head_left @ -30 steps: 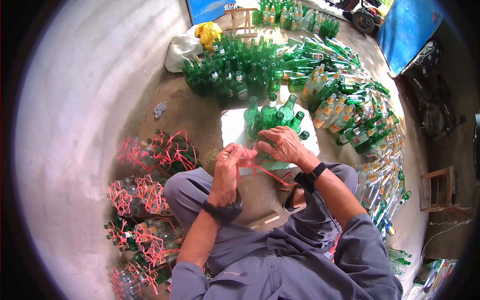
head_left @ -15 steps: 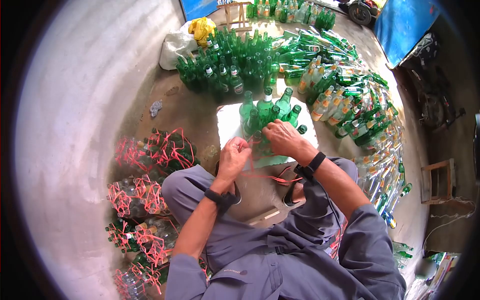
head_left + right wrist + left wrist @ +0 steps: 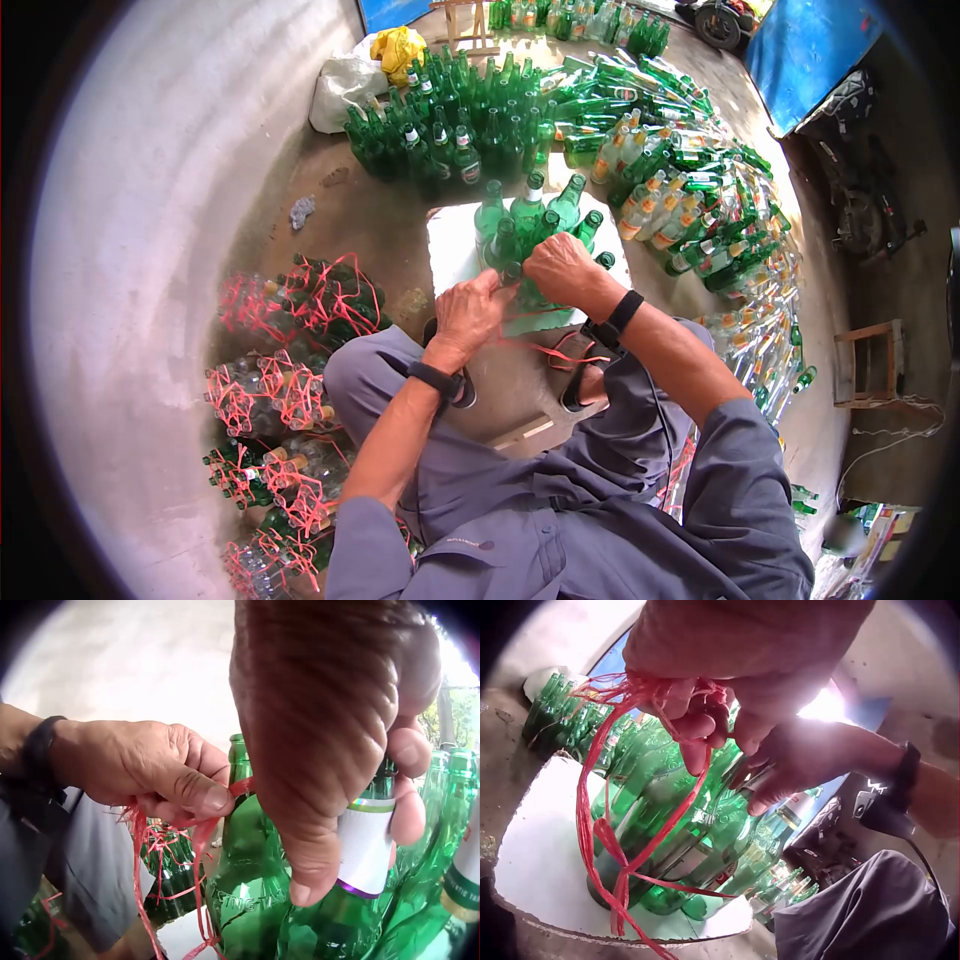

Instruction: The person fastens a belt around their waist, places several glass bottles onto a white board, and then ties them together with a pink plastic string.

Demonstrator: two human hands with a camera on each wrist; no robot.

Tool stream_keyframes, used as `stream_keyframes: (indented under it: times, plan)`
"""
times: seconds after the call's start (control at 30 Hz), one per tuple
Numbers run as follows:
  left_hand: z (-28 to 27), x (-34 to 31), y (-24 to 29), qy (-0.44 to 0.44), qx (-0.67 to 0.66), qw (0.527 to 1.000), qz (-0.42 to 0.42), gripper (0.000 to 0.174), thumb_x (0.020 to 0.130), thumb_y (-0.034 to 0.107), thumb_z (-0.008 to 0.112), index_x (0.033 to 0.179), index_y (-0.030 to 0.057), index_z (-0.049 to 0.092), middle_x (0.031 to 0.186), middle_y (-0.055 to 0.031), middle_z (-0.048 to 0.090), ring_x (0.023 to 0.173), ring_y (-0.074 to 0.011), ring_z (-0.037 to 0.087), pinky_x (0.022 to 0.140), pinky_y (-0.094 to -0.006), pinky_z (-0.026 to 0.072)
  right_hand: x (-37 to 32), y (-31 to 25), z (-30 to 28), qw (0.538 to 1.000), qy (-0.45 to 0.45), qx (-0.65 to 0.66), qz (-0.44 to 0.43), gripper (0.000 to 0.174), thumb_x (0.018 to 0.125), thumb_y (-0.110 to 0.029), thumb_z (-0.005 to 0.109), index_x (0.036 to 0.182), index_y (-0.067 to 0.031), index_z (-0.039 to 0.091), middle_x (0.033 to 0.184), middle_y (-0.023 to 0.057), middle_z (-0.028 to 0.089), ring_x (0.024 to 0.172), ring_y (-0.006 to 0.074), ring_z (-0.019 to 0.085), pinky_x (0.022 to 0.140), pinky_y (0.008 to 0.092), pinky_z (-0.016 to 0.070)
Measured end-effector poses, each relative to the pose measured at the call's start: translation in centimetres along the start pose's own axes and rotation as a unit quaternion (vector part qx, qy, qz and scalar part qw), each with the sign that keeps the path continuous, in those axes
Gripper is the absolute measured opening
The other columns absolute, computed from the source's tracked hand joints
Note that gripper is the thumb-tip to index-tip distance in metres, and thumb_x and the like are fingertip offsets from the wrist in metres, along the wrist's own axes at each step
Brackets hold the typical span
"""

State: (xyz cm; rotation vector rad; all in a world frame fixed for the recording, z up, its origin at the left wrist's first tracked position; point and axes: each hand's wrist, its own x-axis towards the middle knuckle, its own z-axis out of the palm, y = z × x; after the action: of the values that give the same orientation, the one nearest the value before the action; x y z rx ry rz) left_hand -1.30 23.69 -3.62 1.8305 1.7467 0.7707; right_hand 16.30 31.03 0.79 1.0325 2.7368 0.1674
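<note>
A cluster of green glass bottles (image 3: 503, 240) stands upright on a white board (image 3: 455, 250) in front of the person. The left hand (image 3: 466, 315), at the near left side of the cluster, pinches red plastic twine (image 3: 583, 795) between thumb and fingers. In the right wrist view, the twine passes across the neck of a green bottle (image 3: 246, 851) beside the left thumb. The right hand (image 3: 570, 272) has its fingers curled round the neck of a bottle with a white neck label (image 3: 367, 847). A knotted loop of twine hangs down in front of the bottles in the left wrist view.
Bottle bundles tied with red twine (image 3: 335, 300) line the floor at the left. Many green bottles (image 3: 440, 115) stand behind the board, and a heap of lying bottles (image 3: 700, 200) stretches along the right. A wooden frame (image 3: 868, 365) stands at far right.
The hands first were together at the front of the cluster, then drew apart. Now the left hand has come up to a bottle neck with the twine, and the right is on the bottles.
</note>
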Motion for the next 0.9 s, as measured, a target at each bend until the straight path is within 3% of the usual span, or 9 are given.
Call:
stream_keyframes:
  times: [0.17,0.23,0.33,0.7,0.9]
  plan:
    - [-0.2,-0.1,0.3,0.03,0.047,0.996,0.067,0.039,0.086,0.043,0.072,0.08,0.0058,0.061,0.07,-0.0166,0.065,0.07,-0.0399,0.065,0.063,-0.0494,0.0479,0.3,0.2,-0.1,1.0,-0.007,0.012,0.009,0.006,0.074,-0.012,0.07,0.07,-0.0111,0.074,0.073,0.0095,0.072,0.074,0.0268,0.073,0.064,0.0385,0.0565]
    - [-0.6,0.0,0.8,-0.01,0.04,0.999,-0.008,0.04,0.085,0.042,0.072,0.076,0.0053,0.059,0.067,-0.0166,0.064,0.068,-0.0401,0.065,0.062,-0.0502,0.0469,0.5,0.2,-0.1,1.0,-0.01,0.015,0.01,0.006,0.075,-0.012,0.07,0.071,-0.0106,0.074,0.074,0.0098,0.072,0.075,0.0274,0.073,0.065,0.0388,0.0569]
    - [-1.1,0.3,1.5,-0.028,0.027,0.999,-0.031,0.042,0.084,0.042,0.073,0.072,0.0051,0.058,0.065,-0.0167,0.063,0.068,-0.0403,0.065,0.061,-0.0507,0.0463,0.6,0.3,-0.6,0.999,-0.026,0.026,0.0,0.006,0.075,-0.013,0.07,0.073,-0.0098,0.075,0.075,0.0103,0.072,0.076,0.0279,0.073,0.065,0.0395,0.0574]
    - [0.1,0.3,0.9,-0.018,0.028,0.999,-0.019,0.044,0.086,0.045,0.071,0.073,0.0054,0.058,0.064,-0.0167,0.062,0.067,-0.0409,0.063,0.061,-0.0504,0.0464,0.0,1.0,-0.9,0.995,-0.067,0.05,-0.055,0.006,0.07,-0.015,0.075,0.073,-0.0093,0.074,0.075,0.0099,0.072,0.075,0.0282,0.073,0.064,0.0401,0.0571]
    - [0.6,0.2,0.5,-0.015,0.014,1.0,-0.003,0.045,0.088,0.046,0.07,0.075,0.0044,0.058,0.064,-0.0163,0.061,0.067,-0.041,0.063,0.061,-0.05,0.0466,-0.6,0.9,-0.5,0.997,-0.028,0.051,-0.055,0.003,0.071,-0.011,0.071,0.071,-0.0078,0.073,0.07,0.0106,0.07,0.071,0.0292,0.072,0.061,0.0406,0.0558]
